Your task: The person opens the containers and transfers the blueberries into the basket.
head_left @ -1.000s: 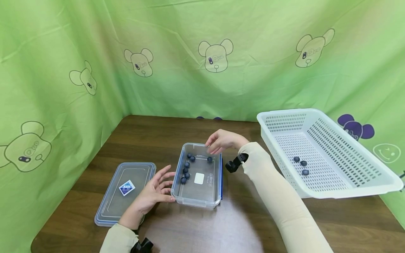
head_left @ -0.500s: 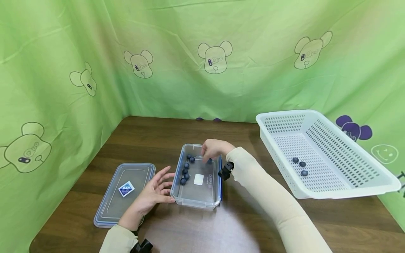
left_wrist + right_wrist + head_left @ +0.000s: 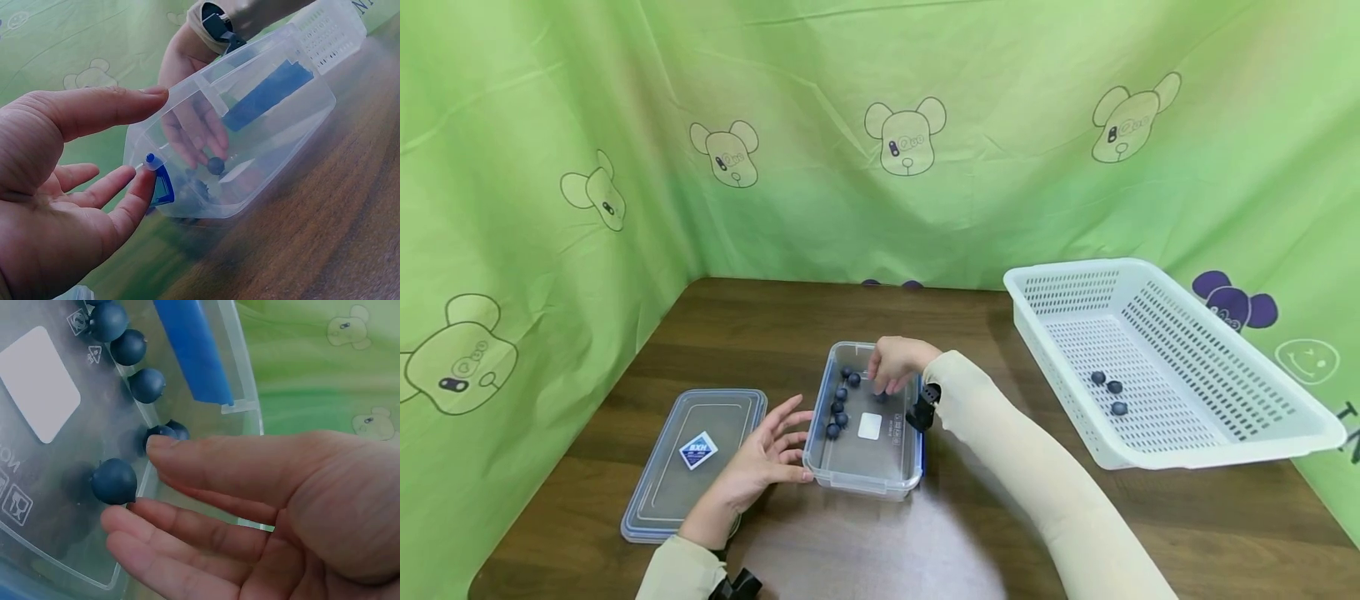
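Observation:
A clear plastic food container [image 3: 863,483] with blue side clips stands on the table, several dark blueberries [image 3: 841,394] lined along its left side. My right hand [image 3: 901,363] reaches down inside it from the far right. In the right wrist view, one loose blueberry [image 3: 114,481] lies on the container floor right at the fingertips, while the thumb [image 3: 187,459] stays apart from it. My left hand [image 3: 767,454] rests with spread, relaxed fingers against the container's left side. In the left wrist view, its fingertips are at a blue clip [image 3: 162,184].
A clear lid [image 3: 730,433] with a blue rim and a diamond sticker lies left of the container, partly behind the left hand. To the right, a white perforated basket [image 3: 1213,367] holds a few blueberries [image 3: 1115,387]. A green printed curtain [image 3: 820,208] hangs behind the table.
My right hand has come down and left into the container. The loose blueberry has shifted left and nearer, toward the container's middle. My left hand has stayed in place.

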`<state>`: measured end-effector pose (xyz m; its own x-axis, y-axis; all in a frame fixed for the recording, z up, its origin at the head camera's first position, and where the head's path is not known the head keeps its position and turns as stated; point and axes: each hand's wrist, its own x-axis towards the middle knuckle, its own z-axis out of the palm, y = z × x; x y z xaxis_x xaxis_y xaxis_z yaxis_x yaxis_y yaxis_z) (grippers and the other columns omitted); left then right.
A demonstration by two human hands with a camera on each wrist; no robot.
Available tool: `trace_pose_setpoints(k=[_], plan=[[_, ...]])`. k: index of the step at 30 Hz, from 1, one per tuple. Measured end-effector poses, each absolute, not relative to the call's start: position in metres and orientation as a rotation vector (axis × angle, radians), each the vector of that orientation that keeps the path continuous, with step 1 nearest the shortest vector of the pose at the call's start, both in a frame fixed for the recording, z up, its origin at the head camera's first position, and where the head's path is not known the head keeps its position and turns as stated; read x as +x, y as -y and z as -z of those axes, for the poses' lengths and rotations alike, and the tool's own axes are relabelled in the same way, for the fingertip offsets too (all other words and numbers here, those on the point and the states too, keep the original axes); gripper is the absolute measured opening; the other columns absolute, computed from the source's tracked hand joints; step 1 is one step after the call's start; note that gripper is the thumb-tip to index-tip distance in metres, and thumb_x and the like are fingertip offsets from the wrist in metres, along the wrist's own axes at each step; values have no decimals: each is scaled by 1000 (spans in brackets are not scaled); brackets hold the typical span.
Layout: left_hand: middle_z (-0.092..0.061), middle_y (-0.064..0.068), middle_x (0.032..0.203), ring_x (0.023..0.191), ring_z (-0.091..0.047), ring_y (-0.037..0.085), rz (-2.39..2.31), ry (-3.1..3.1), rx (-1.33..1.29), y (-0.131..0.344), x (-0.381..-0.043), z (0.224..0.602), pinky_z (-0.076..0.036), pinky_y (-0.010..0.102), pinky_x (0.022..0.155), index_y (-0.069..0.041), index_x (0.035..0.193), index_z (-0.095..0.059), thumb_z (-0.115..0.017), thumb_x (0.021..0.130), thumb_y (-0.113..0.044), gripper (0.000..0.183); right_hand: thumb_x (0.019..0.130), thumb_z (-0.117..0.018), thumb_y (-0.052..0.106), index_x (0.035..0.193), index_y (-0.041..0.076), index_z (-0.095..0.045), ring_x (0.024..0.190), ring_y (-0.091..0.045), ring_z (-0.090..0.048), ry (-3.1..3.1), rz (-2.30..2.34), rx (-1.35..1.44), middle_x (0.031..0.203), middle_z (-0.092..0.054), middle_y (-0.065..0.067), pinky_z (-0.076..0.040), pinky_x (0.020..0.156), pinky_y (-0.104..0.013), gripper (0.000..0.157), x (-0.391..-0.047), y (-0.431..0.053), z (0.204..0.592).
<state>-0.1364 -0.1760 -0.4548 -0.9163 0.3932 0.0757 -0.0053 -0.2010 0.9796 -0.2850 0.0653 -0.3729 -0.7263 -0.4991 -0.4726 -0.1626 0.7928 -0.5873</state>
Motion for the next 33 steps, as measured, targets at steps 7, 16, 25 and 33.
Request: trace_pose_setpoints(k=[7, 16, 25, 33], plan=[[-24, 37, 148, 114, -52, 23, -2201, -1794, 451, 176, -137, 456, -53, 28, 88, 7, 155, -9, -79, 70, 14, 110, 81, -71, -10, 94, -5, -71, 72, -27, -72, -2332, 686, -439, 79, -72, -16, -60, 65, -33, 14, -284, -54, 380], [-25, 37, 148, 113, -53, 23, -2205, -1789, 458, 175, -137, 456, -54, 29, 87, 8, 154, -9, -79, 70, 14, 110, 81, -68, -13, 84, -6, -72, 66, -24, -71, -2312, 684, -401, 75, -72, -16, -60, 63, -31, 9, -287, -47, 388], [-25, 37, 148, 114, -52, 24, -2205, -1799, 460, 175, -137, 455, -53, 28, 88, 8, 154, -10, -80, 69, 14, 111, 80, -68, -15, 85, -9, -72, 66, -24, -70, -2280, 757, -395, 77, -71, -17, -60, 63, -32, 8, -287, -48, 387], [-25, 37, 147, 114, -51, 24, -2207, -1800, 458, 175, -137, 456, -54, 28, 88, 8, 154, -10, -79, 69, 14, 110, 82, -69, -12, 86, -8, -72, 69, -25, -71, -2251, 834, -433, 80, -72, -17, -60, 66, -33, 6, -287, -59, 377]])
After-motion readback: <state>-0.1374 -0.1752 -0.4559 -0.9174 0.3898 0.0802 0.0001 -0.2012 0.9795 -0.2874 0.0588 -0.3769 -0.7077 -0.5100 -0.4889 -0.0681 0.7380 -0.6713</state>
